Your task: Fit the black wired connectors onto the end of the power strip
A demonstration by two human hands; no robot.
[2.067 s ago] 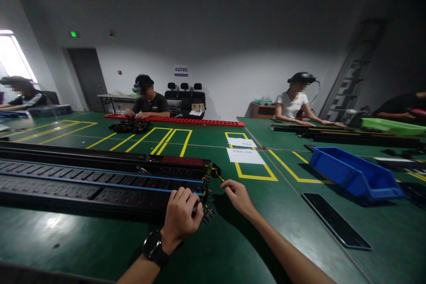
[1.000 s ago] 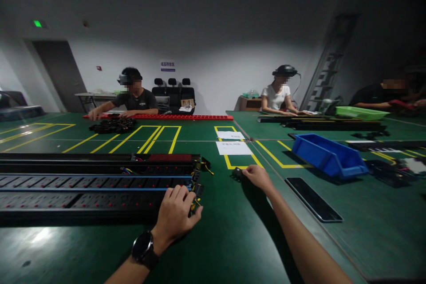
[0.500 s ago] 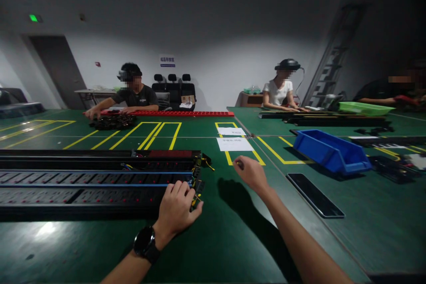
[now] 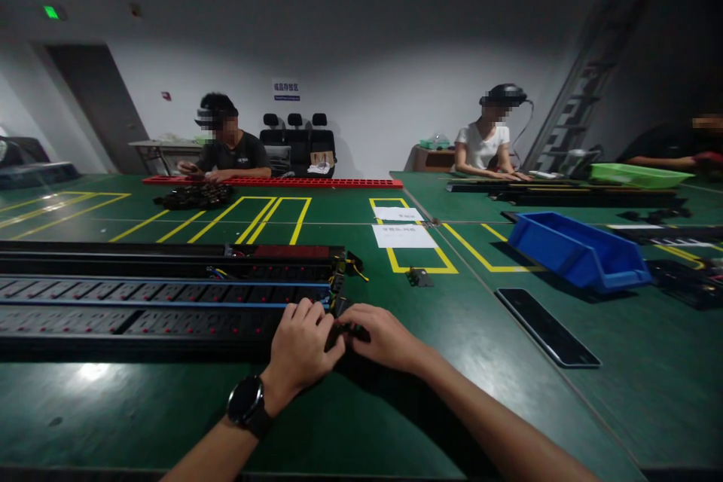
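Observation:
Several long black power strips (image 4: 197, 317) with rows of sockets and small red marks lie side by side at the left. My left hand (image 4: 305, 343), a black watch (image 4: 245, 401) on its wrist, is closed over the right end of the nearest strip. At that same end, my right hand (image 4: 387, 337) pinches a small black part (image 4: 357, 330), its fingertips almost meeting my left thumb. Exactly how the part touches the strip is hidden by my fingers. Yellow wires (image 4: 357, 269) stick out from the farther strip's end. Another small black piece (image 4: 419, 277) rests on the green table.
To the right stand a blue bin (image 4: 579, 252) and a phone (image 4: 547, 327). White papers (image 4: 404, 236) lie mid-table among yellow tape lines. A red rack (image 4: 316, 183) and a black pile (image 4: 195, 196) are farther back. Two co-workers (image 4: 240, 154) (image 4: 483, 143) sit across the table.
My right hand has come left and nearer, from above the table to the strip's end. The small black piece now shows on the table near where it was. My left hand stays on the strip.

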